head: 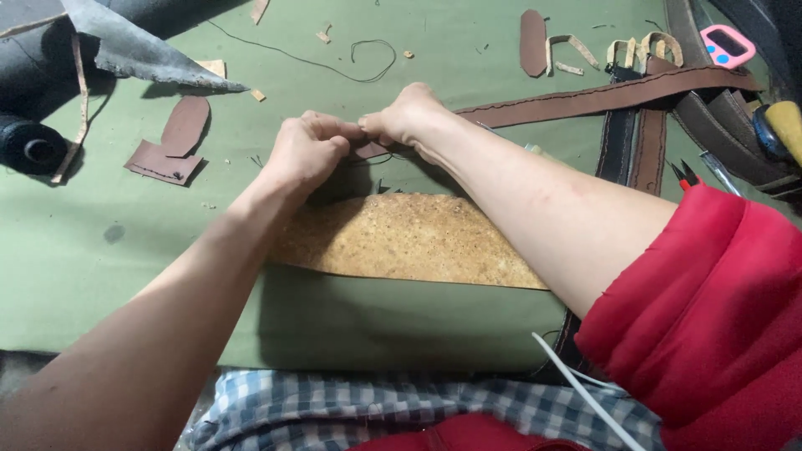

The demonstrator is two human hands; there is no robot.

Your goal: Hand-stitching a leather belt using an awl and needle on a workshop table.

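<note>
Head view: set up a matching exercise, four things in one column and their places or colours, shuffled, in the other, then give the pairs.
Things:
1. long brown leather strap
2. cork sheet
3. pink timer
4. black thread spool

Places or colours:
A. far left edge of the green table
B. tan and speckled, lying between the forearms
C. top right corner
D. runs right from where the left hand and right hand pinch together

Pairs: 1-D, 2-B, 3-C, 4-A
</note>
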